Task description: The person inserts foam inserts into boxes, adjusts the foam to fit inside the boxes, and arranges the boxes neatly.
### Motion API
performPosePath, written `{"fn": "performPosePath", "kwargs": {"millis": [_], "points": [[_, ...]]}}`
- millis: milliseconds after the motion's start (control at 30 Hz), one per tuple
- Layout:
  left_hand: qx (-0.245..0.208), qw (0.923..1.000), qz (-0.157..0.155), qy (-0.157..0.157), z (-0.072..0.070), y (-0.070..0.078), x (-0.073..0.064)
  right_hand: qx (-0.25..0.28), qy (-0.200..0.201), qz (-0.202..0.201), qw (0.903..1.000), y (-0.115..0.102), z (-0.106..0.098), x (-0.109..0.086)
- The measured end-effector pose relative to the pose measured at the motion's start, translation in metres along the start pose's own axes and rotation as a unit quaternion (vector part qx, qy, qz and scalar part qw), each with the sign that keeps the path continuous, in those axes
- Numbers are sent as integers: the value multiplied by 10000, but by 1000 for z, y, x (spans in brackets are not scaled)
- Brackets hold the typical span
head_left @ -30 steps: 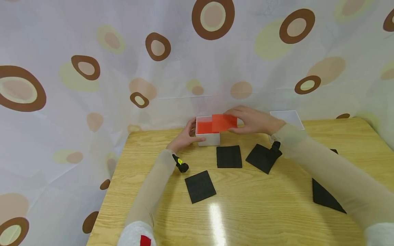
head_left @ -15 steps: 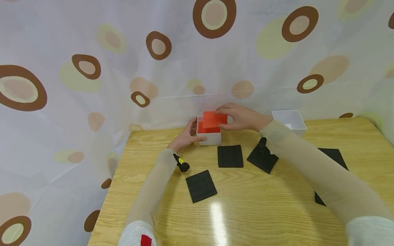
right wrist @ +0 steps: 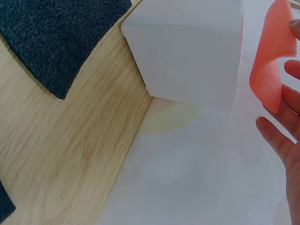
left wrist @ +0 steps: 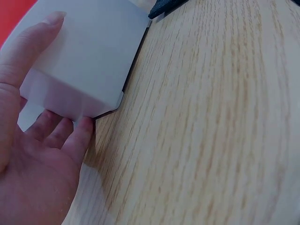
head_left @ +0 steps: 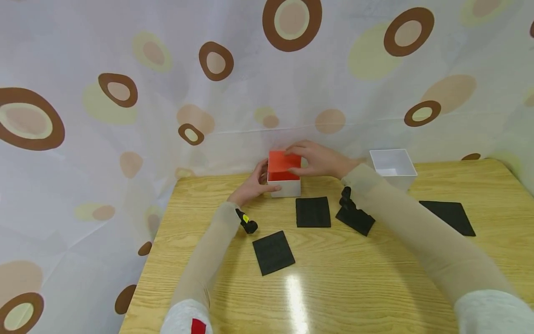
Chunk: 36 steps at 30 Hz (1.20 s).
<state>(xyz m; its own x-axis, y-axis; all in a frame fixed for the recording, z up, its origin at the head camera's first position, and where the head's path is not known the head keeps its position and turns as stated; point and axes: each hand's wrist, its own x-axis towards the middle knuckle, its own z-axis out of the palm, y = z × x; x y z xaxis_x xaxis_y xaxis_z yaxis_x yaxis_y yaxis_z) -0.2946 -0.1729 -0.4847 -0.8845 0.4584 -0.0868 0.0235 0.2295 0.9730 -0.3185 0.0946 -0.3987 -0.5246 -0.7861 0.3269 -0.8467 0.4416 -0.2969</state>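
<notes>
At the back of the table, a white open-topped box [head_left: 285, 189] stands with red material inside. My left hand [head_left: 249, 188] grips it at its left side, thumb across the front wall, as the left wrist view shows of the box [left wrist: 91, 49]. Over the opening, my right hand [head_left: 319, 159] holds a soft red felt-like square [head_left: 281, 161] between thumb and fingers. The right wrist view has this red square [right wrist: 273, 56] bent into a curve just above the box rim. In the head view it covers most of the opening, so the box's inside is largely hidden.
A second white open box [head_left: 392, 162] stands further right at the back. Black felt-like squares lie on the wooden table [head_left: 354, 278]: one square [head_left: 273, 253] nearer the front, another square [head_left: 313, 212] before the box, others rightward. A patterned curtain [head_left: 233, 106] hangs behind.
My right hand has moved left with the red square, from the box's right side to over its opening. The left hand keeps its grip on the box.
</notes>
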Motion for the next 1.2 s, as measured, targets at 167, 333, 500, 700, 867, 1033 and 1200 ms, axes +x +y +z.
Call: {"fn": "performPosePath", "kwargs": {"millis": [167, 333, 500, 700, 867, 1033, 1200], "points": [[-12, 10000, -6, -21, 1, -1, 3, 1, -98, -26, 9999, 1, 2, 2], [-68, 9999, 67, -33, 0, 0, 1, -28, -114, -5, 9999, 1, 5, 4], [-65, 9999, 112, -76, 0, -1, 1, -121, -253, -27, 9996, 2, 7, 4], [-75, 9998, 155, -104, -1, -3, 3, -304, -271, -249, 9989, 3, 8, 8], [-72, 9998, 144, -84, -1, -2, 4, -539, -305, -379, 9974, 3, 8, 10], [-45, 9999, 88, -43, 0, -2, 3, -556, -336, -486, 9967, 4, 7, 12], [-29, 9999, 120, -44, 0, -2, 3, -575, -293, -653, 9958, 2, 2, 13]]}}
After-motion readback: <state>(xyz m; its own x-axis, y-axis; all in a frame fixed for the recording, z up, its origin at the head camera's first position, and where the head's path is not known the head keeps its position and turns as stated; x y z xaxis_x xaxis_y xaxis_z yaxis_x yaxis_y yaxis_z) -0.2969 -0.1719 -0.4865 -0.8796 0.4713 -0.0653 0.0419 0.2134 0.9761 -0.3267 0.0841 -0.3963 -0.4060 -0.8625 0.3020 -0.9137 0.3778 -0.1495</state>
